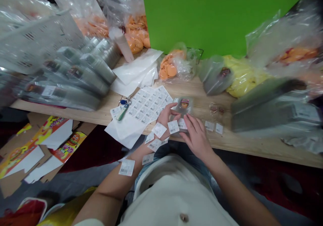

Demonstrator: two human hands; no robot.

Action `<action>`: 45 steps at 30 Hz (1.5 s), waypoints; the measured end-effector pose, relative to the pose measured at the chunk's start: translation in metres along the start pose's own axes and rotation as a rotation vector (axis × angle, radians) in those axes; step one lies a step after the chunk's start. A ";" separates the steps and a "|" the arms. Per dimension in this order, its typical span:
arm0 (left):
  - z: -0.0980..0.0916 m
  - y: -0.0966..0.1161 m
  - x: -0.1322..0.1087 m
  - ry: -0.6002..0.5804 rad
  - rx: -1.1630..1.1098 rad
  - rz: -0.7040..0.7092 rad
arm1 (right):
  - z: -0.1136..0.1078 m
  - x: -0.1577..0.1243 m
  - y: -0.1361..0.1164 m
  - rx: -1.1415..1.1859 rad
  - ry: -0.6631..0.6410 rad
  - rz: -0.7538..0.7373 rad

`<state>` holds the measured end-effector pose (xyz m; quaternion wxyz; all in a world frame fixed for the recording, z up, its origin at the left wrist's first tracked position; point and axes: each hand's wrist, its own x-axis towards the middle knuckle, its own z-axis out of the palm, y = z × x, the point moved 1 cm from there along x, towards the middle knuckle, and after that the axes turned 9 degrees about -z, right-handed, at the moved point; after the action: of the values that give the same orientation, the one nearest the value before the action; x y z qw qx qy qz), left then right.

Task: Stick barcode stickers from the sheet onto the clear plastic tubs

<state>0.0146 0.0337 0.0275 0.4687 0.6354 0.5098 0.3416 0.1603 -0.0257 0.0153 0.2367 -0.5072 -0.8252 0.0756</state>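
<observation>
My left hand [167, 115] holds a clear packet [185, 103] by the table's [234, 141] near edge; my right hand [198, 133], fingers loosely spread, touches what looks like its label [182, 123].

Clear plastic pack [190, 109]: greyish, transparent, small dark-red and yellow emblem toward far end. Lies emblem-up at near edge of bench [247, 148], sides partly covered by left hand [165, 116] and right hand [198, 135]. White barcode label [182, 124] over near end, print upward; full adhesion unclear.
</observation>
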 end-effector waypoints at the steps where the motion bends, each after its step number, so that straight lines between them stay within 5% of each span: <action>1: 0.000 0.000 0.001 0.021 -0.044 0.003 | 0.000 -0.001 0.002 0.028 0.027 0.001; 7: -0.023 -0.010 -0.005 0.279 -0.160 -0.057 | -0.040 -0.045 0.065 0.099 0.307 0.318; 10: -0.029 -0.012 -0.009 0.184 -0.068 -0.080 | -0.047 -0.077 0.096 0.172 0.351 0.430; 13: -0.014 -0.006 -0.011 0.031 0.134 0.098 | -0.036 -0.089 0.107 0.199 0.236 0.395; 18: 0.013 -0.010 -0.010 -0.113 0.338 0.263 | -0.008 -0.076 0.102 0.139 0.073 0.260; 22: 0.003 -0.012 -0.008 -0.169 0.383 0.252 | -0.014 -0.062 0.095 -0.001 -0.044 0.198; 26: -0.014 0.011 -0.006 -0.151 0.405 0.377 | -0.053 -0.028 0.061 -0.108 0.217 0.177; 28: -0.020 0.028 -0.006 -0.120 0.391 0.404 | -0.070 -0.004 0.032 -0.002 0.282 0.076; 30: -0.023 0.040 -0.007 -0.071 0.357 0.373 | -0.075 0.019 0.003 0.174 0.208 0.009; 35: -0.023 0.039 -0.010 0.058 0.270 0.276 | -0.056 0.042 -0.036 0.465 0.174 0.096; 41: -0.014 0.004 -0.002 0.086 0.148 0.083 | -0.058 0.026 -0.005 0.727 0.245 0.288; 45: -0.003 -0.007 -0.010 -0.047 0.226 0.249 | -0.059 0.016 0.034 0.871 0.417 0.588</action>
<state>0.0069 0.0253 0.0225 0.3602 0.7502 0.4510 0.3226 0.2093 -0.0021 0.0600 0.5514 -0.5754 -0.4774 0.3702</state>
